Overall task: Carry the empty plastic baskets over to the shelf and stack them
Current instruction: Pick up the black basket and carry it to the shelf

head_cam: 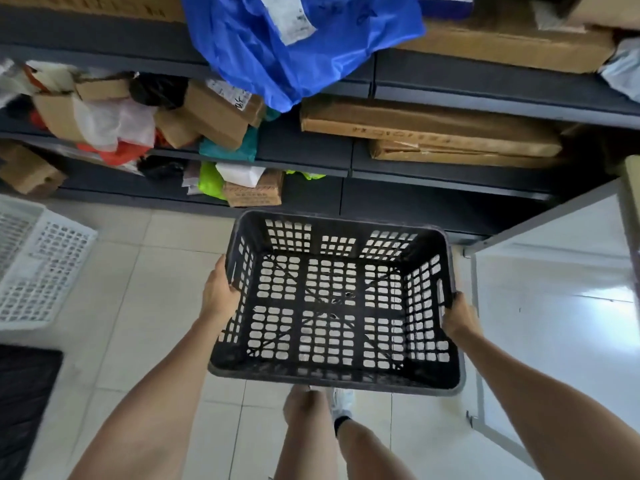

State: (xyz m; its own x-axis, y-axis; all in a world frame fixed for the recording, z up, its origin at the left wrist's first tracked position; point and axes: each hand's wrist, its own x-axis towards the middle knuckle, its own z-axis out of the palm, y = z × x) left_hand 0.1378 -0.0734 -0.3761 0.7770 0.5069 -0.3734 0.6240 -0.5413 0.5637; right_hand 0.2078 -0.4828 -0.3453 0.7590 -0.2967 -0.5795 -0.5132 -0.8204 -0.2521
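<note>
**Black basket carried toward the shelf**

Shelf (pixel 450 181) straight ahead of the basket, loaded with boxes and bags. Black basket (pixel 334 303) empty, held level above the tiled floor, long axis pointing at the shelf. Left hand (pixel 219 292) clamped on its left rim, right hand (pixel 459 318) on its right rim, equally near. White basket (pixel 41 261) off to its left.

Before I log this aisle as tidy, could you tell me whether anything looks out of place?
Yes: a blue plastic bag droops over the shelf edge, hanging over the level below.
</note>
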